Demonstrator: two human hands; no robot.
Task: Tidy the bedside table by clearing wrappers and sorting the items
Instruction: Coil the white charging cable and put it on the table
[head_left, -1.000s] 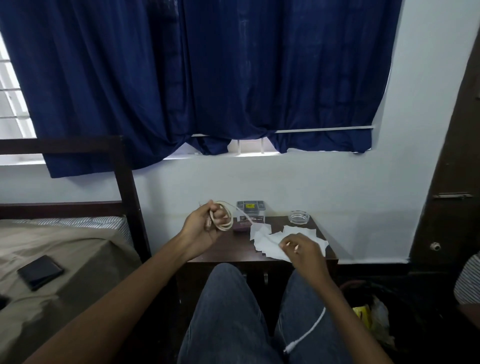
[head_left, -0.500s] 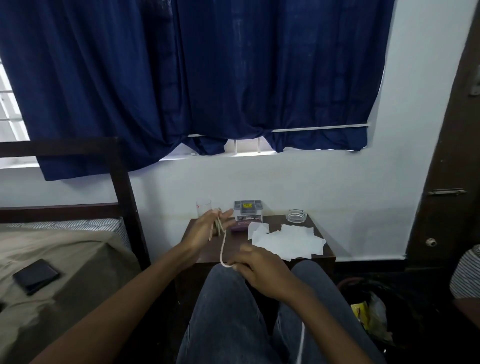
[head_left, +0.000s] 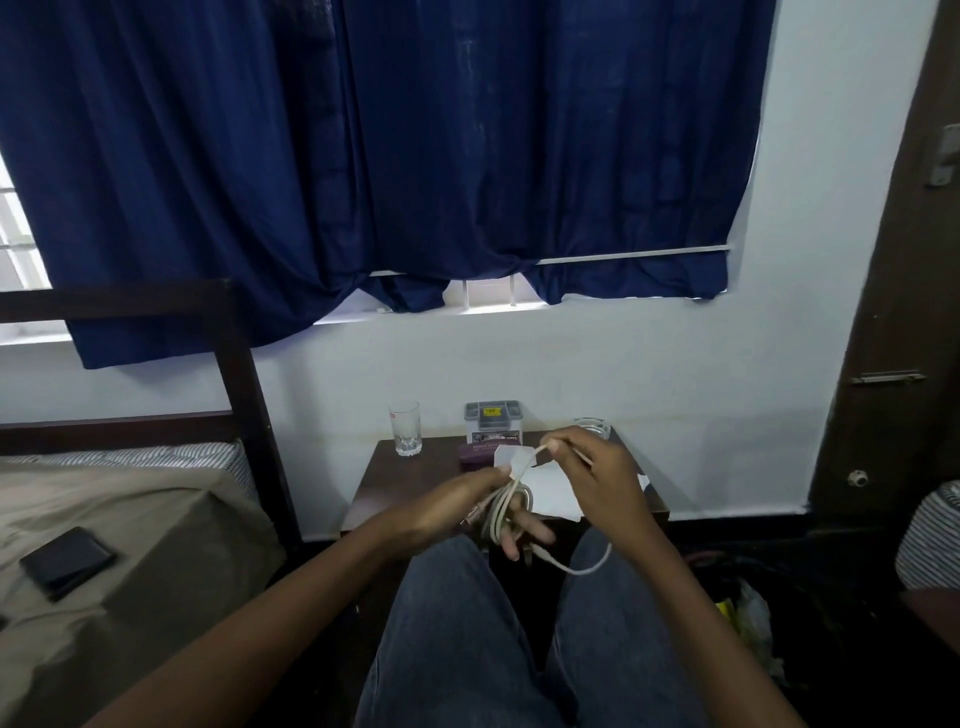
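right hand (head_left: 597, 483) raised, cable (head_left: 497, 514) looped further

Navy curtain (head_left: 389, 156), wht cable (head_left: 497, 514), blk wallet (head_left: 66, 561)

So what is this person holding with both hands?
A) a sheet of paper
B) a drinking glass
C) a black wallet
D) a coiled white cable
D: the left hand grips loops of the white cable while the right hand pinches its free length.
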